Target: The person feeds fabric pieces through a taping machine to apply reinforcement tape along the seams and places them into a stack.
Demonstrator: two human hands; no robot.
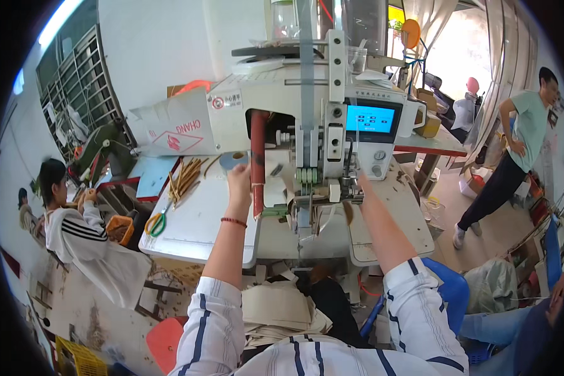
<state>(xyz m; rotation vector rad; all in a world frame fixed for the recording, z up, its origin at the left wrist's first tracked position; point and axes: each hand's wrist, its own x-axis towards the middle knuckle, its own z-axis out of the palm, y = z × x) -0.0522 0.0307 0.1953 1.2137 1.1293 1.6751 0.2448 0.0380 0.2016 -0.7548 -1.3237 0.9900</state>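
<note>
My left hand (237, 181) is closed beside a long dark red upright piece (259, 156) in the opening of the white machine (232, 125). Its fingertips are turned away, so whatever they hold is hidden. Just behind that hand lies a roll with a blue face (231, 160). My right hand (361, 184) reaches in at the right side of the machine's metal head (308, 175). Metal parts cover most of its fingers. Under the head, a pale narrow strip (304, 219) hangs at the gap between the two white table halves.
On the left table half lie a bundle of tan strips (186, 178) and green-handled scissors (156, 223). Beige sheets (279, 311) are stacked below the table edge. A blue screen (371, 120) is lit on the machine. One person sits at left; another stands at right.
</note>
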